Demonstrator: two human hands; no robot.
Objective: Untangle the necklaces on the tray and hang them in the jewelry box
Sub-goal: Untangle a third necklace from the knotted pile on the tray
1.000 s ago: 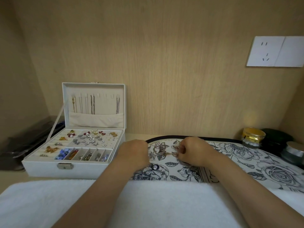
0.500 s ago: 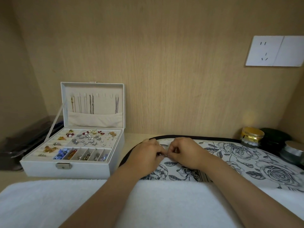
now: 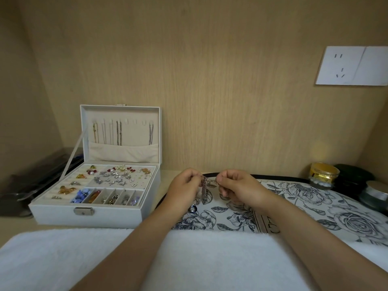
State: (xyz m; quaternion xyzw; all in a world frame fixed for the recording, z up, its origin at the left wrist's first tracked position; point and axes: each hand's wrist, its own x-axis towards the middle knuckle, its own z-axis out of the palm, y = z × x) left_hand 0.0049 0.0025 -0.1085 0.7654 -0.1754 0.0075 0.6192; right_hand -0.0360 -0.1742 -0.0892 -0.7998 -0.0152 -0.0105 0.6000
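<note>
Your left hand and right hand have lifted off the tray, both pinching the tangled necklaces.

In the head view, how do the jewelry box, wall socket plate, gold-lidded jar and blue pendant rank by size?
Largest to smallest:
1. jewelry box
2. wall socket plate
3. gold-lidded jar
4. blue pendant
The frame edge cuts the plate.

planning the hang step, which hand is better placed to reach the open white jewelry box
Probably left: the left hand pinches the tangled silver chains on the side nearer the white jewelry box; the right hand is farther.
</note>
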